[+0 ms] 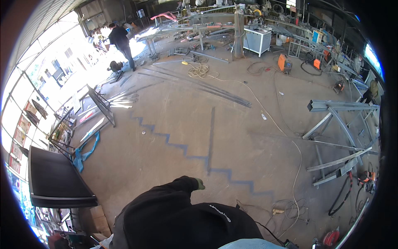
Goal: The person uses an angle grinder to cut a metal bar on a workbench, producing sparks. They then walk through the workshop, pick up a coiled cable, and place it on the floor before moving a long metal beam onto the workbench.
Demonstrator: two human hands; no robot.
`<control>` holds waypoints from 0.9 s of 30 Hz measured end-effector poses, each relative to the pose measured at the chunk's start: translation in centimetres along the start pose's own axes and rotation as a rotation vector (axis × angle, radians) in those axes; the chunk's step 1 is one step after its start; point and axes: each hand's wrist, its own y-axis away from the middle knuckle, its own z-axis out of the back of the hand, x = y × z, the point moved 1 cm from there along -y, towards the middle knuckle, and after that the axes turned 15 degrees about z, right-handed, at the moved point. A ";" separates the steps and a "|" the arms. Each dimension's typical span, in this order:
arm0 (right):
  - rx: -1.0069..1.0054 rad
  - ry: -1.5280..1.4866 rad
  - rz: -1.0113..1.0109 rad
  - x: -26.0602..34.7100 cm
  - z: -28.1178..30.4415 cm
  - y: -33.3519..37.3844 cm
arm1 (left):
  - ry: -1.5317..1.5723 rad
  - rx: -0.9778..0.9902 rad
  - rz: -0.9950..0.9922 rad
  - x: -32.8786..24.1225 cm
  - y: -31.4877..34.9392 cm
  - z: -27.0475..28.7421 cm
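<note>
My left arm, in a black sleeve, reaches across in front of my body. At its end my left hand [200,184] shows only in part, in a green glove, and its fingers are too small and covered to read. It is above the floor, nearest to a blue stair-shaped line [176,145] marked there. Close to the hand ends a long, straight grey strip [211,139]; whether it is a bar or a mark I cannot tell. My right hand is out of view.
Long metal bars [224,94] and a coiled cable [201,71] lie ahead. To the right stand steel tubes on a frame [336,106] and an orange machine [284,63]. A black panel [60,178] is at left. A person in dark clothes [120,39] stands far left.
</note>
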 end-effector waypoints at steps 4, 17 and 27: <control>-0.008 0.009 0.016 -0.9 -1.3 4.6 | -0.073 -0.015 0.265 11.6 0.9 -2.9; -0.020 -0.024 0.103 2.9 3.2 19.4 | -0.001 -0.058 0.308 21.0 6.4 -7.4; -0.285 -0.145 0.406 12.0 21.7 39.2 | -0.236 0.078 -0.086 15.6 10.3 -15.7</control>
